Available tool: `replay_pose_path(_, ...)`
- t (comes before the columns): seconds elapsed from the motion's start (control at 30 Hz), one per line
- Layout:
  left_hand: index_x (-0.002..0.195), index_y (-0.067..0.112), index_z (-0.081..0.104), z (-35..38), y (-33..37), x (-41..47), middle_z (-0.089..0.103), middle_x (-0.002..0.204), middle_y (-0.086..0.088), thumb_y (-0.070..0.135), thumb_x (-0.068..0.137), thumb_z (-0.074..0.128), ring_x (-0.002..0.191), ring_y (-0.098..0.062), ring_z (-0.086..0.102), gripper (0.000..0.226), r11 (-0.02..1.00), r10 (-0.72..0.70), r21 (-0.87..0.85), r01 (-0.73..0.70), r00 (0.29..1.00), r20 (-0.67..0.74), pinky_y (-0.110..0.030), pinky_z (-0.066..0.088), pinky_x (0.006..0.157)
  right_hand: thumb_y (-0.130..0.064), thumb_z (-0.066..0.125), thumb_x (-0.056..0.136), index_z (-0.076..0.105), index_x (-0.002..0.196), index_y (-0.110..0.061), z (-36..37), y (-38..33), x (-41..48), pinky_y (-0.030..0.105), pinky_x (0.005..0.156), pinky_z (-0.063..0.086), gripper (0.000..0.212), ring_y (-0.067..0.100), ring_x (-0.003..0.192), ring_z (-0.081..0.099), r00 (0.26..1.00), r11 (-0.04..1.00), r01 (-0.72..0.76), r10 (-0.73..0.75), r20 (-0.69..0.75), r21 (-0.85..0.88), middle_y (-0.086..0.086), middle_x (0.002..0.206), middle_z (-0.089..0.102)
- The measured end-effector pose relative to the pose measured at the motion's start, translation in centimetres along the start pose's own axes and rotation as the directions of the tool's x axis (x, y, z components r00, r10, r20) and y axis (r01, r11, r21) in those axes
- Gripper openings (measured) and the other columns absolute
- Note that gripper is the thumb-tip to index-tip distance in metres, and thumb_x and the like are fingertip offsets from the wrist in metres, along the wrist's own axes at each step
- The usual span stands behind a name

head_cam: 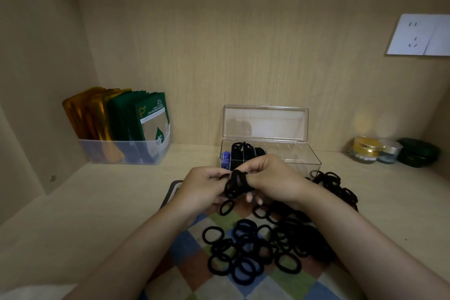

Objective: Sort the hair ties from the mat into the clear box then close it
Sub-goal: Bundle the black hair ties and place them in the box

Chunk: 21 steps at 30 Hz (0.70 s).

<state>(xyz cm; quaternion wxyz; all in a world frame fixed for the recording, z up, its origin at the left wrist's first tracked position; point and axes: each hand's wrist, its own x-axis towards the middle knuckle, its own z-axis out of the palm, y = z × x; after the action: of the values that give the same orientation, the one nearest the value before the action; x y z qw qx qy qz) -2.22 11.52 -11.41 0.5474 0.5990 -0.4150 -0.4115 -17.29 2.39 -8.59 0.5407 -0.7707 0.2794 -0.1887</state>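
Head view: the mat [185,248] carries a heap of black ties [246,248]. Behind it the box [305,156] stands open, some ties inside. The left hand [204,189] and right hand [274,178] together grip a bunch [235,184] above the mat.

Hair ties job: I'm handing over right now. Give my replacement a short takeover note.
Hands: left hand and right hand both grip a bundle of black ties above the mat, just in front of the clear box.
Done: the lid stands open; some stored ties sit in the left compartments.
Left: drop this bundle in, move the loose pile off the mat, close the lid.
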Motion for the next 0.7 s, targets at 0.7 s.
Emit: replay_pose_path(0.7, 0.115, 0.015, 0.073, -0.5, -0.6, 0.4, 0.075, 0.112, -0.005, 0.015, 0.105, 0.045, 0.102, -0.017, 0.071, 0.030, 0.998, 0.015, 0.050, -0.026, 0.978, 0.207, -0.029, 0.057, 0.086, -0.023, 0.079, 0.082, 0.065, 0.108, -0.023, -0.7, 0.3, 0.6, 0.026, 0.045, 0.044, 0.029, 0.010, 0.057, 0.058, 0.999, 0.975, -0.042, 0.034, -0.037, -0.219, -0.004, 0.081, 0.063)
